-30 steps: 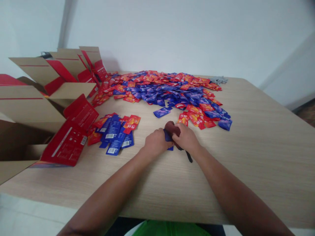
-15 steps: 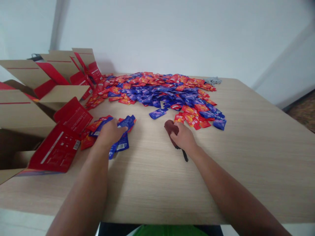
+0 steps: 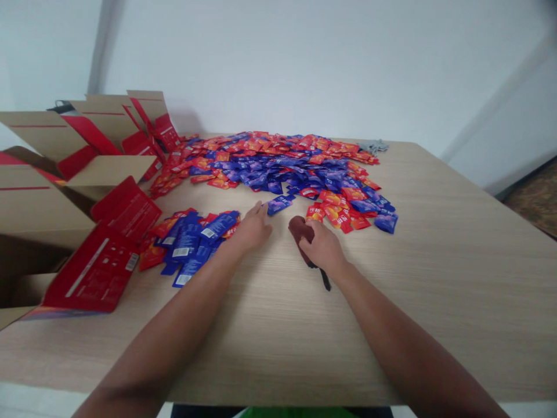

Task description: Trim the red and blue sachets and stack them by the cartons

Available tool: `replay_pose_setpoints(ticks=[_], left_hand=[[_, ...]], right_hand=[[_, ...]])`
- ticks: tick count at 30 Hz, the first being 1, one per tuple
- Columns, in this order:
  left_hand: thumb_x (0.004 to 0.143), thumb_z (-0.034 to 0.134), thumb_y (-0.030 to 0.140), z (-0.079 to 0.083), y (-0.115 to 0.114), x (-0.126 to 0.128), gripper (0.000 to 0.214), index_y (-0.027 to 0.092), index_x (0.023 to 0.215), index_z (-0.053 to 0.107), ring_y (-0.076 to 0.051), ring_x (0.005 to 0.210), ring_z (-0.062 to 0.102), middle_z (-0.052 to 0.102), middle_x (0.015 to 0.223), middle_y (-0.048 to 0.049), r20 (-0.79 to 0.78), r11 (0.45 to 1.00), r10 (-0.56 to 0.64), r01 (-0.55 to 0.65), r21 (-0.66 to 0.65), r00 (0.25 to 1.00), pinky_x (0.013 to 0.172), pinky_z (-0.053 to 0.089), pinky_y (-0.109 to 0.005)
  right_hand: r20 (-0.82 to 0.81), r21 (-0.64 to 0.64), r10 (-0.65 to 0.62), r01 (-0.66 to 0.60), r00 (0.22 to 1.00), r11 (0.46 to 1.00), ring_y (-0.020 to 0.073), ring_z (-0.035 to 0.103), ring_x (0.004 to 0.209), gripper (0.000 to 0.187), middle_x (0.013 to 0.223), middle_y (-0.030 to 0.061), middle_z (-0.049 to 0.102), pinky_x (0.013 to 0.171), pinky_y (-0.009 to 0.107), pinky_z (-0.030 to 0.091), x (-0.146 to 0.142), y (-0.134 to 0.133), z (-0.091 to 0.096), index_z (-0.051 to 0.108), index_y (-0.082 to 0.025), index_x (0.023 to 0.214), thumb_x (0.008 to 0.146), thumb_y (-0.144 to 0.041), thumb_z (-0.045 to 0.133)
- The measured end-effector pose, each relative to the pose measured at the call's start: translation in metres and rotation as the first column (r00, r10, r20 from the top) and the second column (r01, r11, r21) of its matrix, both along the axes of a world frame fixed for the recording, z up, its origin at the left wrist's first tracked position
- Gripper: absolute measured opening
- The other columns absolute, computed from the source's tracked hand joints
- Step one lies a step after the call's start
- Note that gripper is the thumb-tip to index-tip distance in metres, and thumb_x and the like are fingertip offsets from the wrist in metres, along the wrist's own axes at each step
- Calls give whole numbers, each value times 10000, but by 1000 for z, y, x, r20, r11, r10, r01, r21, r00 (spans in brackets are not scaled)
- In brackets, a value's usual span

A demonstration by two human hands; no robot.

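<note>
My left hand [image 3: 252, 227] lies low over the wooden table [image 3: 435, 261] with its fingers stretched toward a single blue packet [image 3: 281, 204], holding nothing. Left of it sits a small pile of blue and red packets [image 3: 191, 241]. My right hand [image 3: 321, 247] is closed on a dark maroon cloth [image 3: 301, 228] pressed to the table, and a dark strap end [image 3: 324, 280] pokes out behind the wrist. A big heap of red and blue packets [image 3: 296, 165] spreads across the far half of the table.
Open cardboard boxes with red flaps [image 3: 52, 191] crowd the left side. A flat red carton [image 3: 93, 270] lies near the left front. A grey cloth [image 3: 373, 145] sits at the far edge. A white wall stands behind the table.
My left hand carried a blue packet from beside the cloth to the small pile, let it go, and has come back right toward the single blue packet. My right hand stayed on the cloth.
</note>
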State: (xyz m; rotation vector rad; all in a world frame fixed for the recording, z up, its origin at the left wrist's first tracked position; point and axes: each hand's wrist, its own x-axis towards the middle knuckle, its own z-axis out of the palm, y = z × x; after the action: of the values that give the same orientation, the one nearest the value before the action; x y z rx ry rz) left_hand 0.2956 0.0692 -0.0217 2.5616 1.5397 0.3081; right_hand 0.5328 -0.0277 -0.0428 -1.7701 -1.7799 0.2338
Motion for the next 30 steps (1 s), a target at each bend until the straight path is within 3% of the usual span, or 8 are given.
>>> replay_pose_setpoints(ticks=[5,9,13,17,21,23,26,30], left_hand=[[1023,591,455,-12,18,22,643,138,1575,508,-340,1549,433,483,1658,-210,5,1000,-3,3,21,1000,1274,349,-469],[1014,608,452,-4,12,19,544,149,1465,629,-288,1369,586,639,1451,-173,82,999,-30,27,31,996,1195,438,-388],[1027,578,407,6,-21,20,434,175,1375,692,-256,1149,680,674,1270,-138,63,999,-47,47,6,997,1048,528,-355],[1048,537,369,11,-74,25,342,159,1231,737,-313,1186,647,674,1232,-172,-45,996,-45,48,81,998,1054,526,-431],[1012,578,340,16,-107,30,260,167,1096,753,-338,1143,652,687,1205,-182,-107,998,-66,68,13,992,1008,554,-462],[1000,605,359,16,-105,33,289,172,1181,730,-334,1167,650,682,1272,-178,-52,1000,-19,20,22,998,1027,552,-460],[1000,635,406,9,-87,38,551,129,1472,575,-361,1406,545,541,1564,-218,65,991,67,-74,108,996,1180,465,-484],[1056,553,537,-10,-62,40,653,183,1601,487,-421,1575,388,389,1712,-227,35,996,58,-60,60,998,1276,322,-600]], right_hand=[[-12,1,9,-9,1000,1000,292,716,1062,369,1194,99,754,925,406,539,0,1,0,641,-238,1253,892,-289,697],[-25,1,2,-2,1000,1000,295,713,1060,385,1182,95,759,926,412,539,1,2,0,646,-235,1258,880,-293,694],[-51,18,-15,16,999,1000,292,717,1024,356,1131,91,766,908,408,548,1,3,0,660,-228,1227,879,-300,672],[-107,57,-36,42,994,997,286,714,1045,380,1145,102,766,940,408,551,2,4,0,666,-217,1232,859,-289,662],[-186,71,-94,109,978,992,285,713,980,354,1070,87,764,908,414,562,6,7,-2,681,-216,1168,827,-309,661],[-225,76,-112,132,968,988,284,710,929,312,1014,76,760,878,415,565,7,8,-3,685,-217,1110,817,-321,658],[-246,86,-110,135,963,987,288,709,921,312,1013,77,760,865,417,568,9,10,-5,683,-218,1098,807,-325,662],[-194,83,-82,100,978,992,303,712,980,359,1079,95,765,899,433,567,7,9,-7,682,-216,1157,815,-326,665]])
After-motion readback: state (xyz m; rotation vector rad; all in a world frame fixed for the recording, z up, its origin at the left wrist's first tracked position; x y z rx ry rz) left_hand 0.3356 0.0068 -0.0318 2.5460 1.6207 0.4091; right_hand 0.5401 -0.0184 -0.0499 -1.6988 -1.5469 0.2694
